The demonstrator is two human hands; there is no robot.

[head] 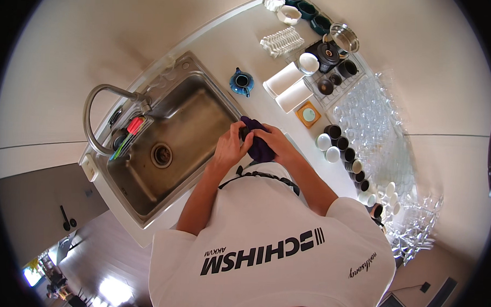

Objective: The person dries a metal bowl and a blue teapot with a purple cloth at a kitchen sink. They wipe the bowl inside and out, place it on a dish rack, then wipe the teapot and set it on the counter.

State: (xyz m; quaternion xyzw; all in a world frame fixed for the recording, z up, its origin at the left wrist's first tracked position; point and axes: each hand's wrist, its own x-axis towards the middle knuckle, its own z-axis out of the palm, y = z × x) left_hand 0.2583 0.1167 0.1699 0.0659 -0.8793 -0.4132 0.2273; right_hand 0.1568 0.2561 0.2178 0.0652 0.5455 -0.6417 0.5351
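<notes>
Both hands are close together in front of my body, at the right edge of the sink. My left hand (228,147) has its fingers and thumb around a small dark object (243,132), mostly hidden by the fingers and cloth. A bunched purple cloth (262,151) is gripped in my right hand (279,143) and presses against that object. Beyond the hands, a glossy blue teapot (235,86) stands on the white countertop (221,43), its dark round mouth uncovered.
Left of me is a stainless steel sink (198,107) with an arched faucet (94,95) and a caddy of colourful brushes (135,126). White rectangular containers (294,96), a wire rack (326,100), dark and white cups (332,154) and many clear glasses (368,117) line the right side.
</notes>
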